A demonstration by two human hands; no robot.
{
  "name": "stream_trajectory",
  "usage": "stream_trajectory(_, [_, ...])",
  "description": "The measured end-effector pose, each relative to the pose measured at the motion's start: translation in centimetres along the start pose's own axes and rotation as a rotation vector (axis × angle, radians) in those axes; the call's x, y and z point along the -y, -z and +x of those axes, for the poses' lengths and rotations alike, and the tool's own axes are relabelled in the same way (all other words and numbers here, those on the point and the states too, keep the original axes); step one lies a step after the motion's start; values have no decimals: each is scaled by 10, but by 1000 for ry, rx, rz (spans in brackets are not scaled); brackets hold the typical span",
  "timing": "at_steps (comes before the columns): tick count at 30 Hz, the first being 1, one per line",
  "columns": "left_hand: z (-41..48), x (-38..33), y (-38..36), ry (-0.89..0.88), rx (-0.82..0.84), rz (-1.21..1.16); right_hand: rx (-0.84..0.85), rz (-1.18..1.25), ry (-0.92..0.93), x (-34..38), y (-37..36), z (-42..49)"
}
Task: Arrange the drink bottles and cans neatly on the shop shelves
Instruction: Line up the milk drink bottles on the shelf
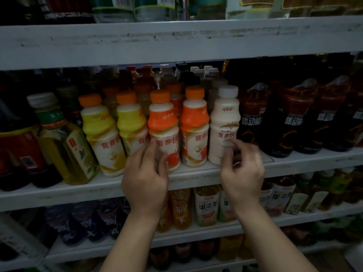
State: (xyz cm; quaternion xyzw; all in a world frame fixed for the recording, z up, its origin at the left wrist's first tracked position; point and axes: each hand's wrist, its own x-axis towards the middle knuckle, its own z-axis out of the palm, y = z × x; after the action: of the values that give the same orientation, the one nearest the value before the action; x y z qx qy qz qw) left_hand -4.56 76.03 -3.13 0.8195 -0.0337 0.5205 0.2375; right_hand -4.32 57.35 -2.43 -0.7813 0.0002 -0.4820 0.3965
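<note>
A row of milk-drink bottles stands at the front of the middle shelf [59,190]: two yellow ones [100,130], two orange ones and one white one. My left hand [146,178] wraps its thumb and fingers around the lower part of the left orange bottle [164,124]. My right hand [242,169] pinches the label of the white bottle [224,122] with thumb and fingertips. The second orange bottle [194,122] stands between them, upright. More orange-capped and white-capped bottles stand in rows behind.
A green tea bottle [66,146] and red-labelled dark bottles stand at the left. Dark sports-drink bottles [253,122] fill the right side. The upper shelf board [176,40] hangs low over the caps. Juice and tea bottles [206,205] line the shelf below.
</note>
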Motion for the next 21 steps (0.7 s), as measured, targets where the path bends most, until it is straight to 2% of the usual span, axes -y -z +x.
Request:
stream_trajectory(3, [0,-2,-1,118,32,-116,126,-54,94,17,-11,-19])
stream_trajectory(5, [2,-2,0,146,44,-139,249,-129,29,27,-20,-26])
stream_trajectory(7, [5,-2,2,156,57,-146,275,-175,-25,35,-28,-30])
stream_trajectory(10, [9,1,6,178,111,-158,247,-158,-87,44,-36,-32])
stream_trajectory(13, [10,4,8,210,175,-166,161,-46,-235,52,-43,-29])
stream_trajectory(17, [10,8,8,199,197,-181,60,66,-326,58,-55,-25])
stream_trajectory(21, [10,10,7,188,197,-166,52,95,-395,63,-63,-25])
